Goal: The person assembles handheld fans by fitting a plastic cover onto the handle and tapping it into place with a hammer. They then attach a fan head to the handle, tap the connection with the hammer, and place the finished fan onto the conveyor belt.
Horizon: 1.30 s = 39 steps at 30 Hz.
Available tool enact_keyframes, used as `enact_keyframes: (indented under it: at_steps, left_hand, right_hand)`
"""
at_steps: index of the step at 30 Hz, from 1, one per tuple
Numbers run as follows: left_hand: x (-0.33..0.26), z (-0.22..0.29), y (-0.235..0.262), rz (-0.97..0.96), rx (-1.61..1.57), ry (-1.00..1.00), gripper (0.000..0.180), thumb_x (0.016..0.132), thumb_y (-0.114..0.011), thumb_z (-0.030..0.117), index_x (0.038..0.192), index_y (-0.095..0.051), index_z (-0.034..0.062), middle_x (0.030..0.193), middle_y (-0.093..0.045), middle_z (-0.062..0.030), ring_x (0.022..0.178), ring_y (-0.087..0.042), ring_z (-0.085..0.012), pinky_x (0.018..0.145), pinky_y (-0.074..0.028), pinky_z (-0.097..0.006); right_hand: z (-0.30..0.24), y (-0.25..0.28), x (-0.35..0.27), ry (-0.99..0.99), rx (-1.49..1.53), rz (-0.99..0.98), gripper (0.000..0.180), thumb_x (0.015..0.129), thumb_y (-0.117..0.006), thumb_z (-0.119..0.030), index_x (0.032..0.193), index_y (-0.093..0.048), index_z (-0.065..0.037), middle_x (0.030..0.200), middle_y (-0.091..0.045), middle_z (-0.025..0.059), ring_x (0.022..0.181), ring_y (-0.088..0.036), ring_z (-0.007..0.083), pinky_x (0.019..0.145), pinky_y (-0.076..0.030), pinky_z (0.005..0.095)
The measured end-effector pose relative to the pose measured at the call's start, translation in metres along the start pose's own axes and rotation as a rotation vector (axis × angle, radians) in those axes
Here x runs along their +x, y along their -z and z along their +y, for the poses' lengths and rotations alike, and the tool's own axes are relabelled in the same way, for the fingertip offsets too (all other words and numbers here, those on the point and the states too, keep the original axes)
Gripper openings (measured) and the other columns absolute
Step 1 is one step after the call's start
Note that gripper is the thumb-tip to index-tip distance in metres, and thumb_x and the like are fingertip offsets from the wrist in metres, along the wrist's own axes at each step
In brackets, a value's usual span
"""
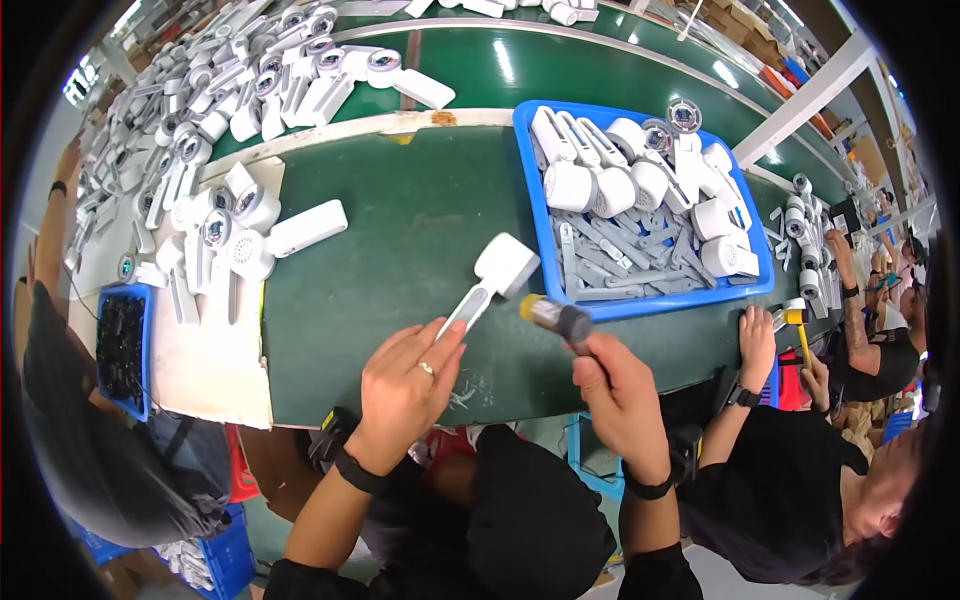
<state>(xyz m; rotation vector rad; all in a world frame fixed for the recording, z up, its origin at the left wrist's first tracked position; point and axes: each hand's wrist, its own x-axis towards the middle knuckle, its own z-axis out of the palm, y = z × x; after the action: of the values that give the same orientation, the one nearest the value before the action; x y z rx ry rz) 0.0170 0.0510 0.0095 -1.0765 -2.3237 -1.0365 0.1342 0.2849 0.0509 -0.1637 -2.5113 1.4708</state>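
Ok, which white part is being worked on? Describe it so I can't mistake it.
Start at the green mat, just left of the blue tray. The white handheld fan lies there alone, its handle pinned under the left hand. Unlike the piled fans at the mat's left edge, it lies apart from the rest.

Two blue trays (640, 305), one mallet (556, 317)

A blue tray (540, 215) sits at the upper right of the green counter (400, 230), full of white fan parts (640, 180) and grey strips (620, 260). A big heap of white fans (220, 90) fills the upper left. A small blue box (122, 345) of dark bits is at the left. A co-worker in black (790, 480) sits at the lower right.
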Motion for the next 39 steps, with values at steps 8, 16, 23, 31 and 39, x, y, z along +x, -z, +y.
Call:
enact_keyframes:
  at_steps: [8, 16, 23, 31, 39]
  left_hand:
    - [-0.001, -0.01, -0.001, 0.034, 0.018, 0.023, 0.038, 0.08, -0.082, -0.002, 0.117, -0.075, 0.0017, 0.107, -0.077, -0.0168, 0.091, -0.074, -0.0357, 0.083, -0.061, -0.042]
    - [0.001, -0.016, 0.0, 0.04, -0.018, -0.03, 0.039, 0.078, -0.082, -0.005, 0.116, -0.075, -0.0012, 0.104, -0.076, -0.0165, 0.088, -0.075, -0.0352, 0.079, -0.062, -0.041]
    - [0.005, -0.014, -0.001, 0.034, -0.028, -0.033, 0.039, 0.077, -0.081, -0.006, 0.115, -0.075, -0.0017, 0.103, -0.076, -0.0167, 0.085, -0.075, -0.0341, 0.076, -0.062, -0.04]
    - [0.005, -0.014, 0.0, 0.029, -0.038, -0.044, 0.038, 0.078, -0.081, -0.006, 0.115, -0.075, -0.0019, 0.103, -0.076, -0.016, 0.085, -0.074, -0.0337, 0.077, -0.061, -0.039]
    - [-0.003, -0.016, -0.003, 0.066, -0.02, 0.004, 0.047, 0.081, -0.084, 0.001, 0.125, -0.065, -0.0008, 0.103, -0.076, -0.0152, 0.085, -0.073, -0.0336, 0.077, -0.06, -0.04]
  right_hand:
    - [-0.037, -0.027, 0.027, -0.006, -0.416, 0.055, 0.034, 0.104, -0.059, -0.008, 0.138, -0.064, -0.009, 0.095, -0.07, 0.0174, 0.076, -0.067, 0.0377, 0.069, -0.054, 0.0417]
    - [-0.053, -0.024, 0.037, -0.033, -0.6, 0.047, 0.036, 0.103, -0.06, -0.007, 0.139, -0.064, -0.01, 0.091, -0.071, 0.0177, 0.071, -0.066, 0.038, 0.064, -0.053, 0.0412]
    - [-0.034, -0.04, 0.036, 0.125, -0.576, 0.187, 0.046, 0.095, -0.065, -0.003, 0.14, -0.066, -0.012, 0.077, -0.061, 0.0112, 0.06, -0.06, 0.0306, 0.055, -0.047, 0.0392]
    - [-0.033, -0.047, 0.034, 0.067, -0.682, 0.116, 0.044, 0.097, -0.065, -0.006, 0.141, -0.066, -0.014, 0.073, -0.058, 0.012, 0.057, -0.057, 0.0328, 0.053, -0.046, 0.0421]
    - [-0.065, -0.033, 0.034, 0.198, -0.605, 0.115, 0.048, 0.096, -0.068, -0.01, 0.143, -0.065, -0.02, 0.069, -0.051, 0.0054, 0.055, -0.056, 0.0255, 0.049, -0.043, 0.0407]
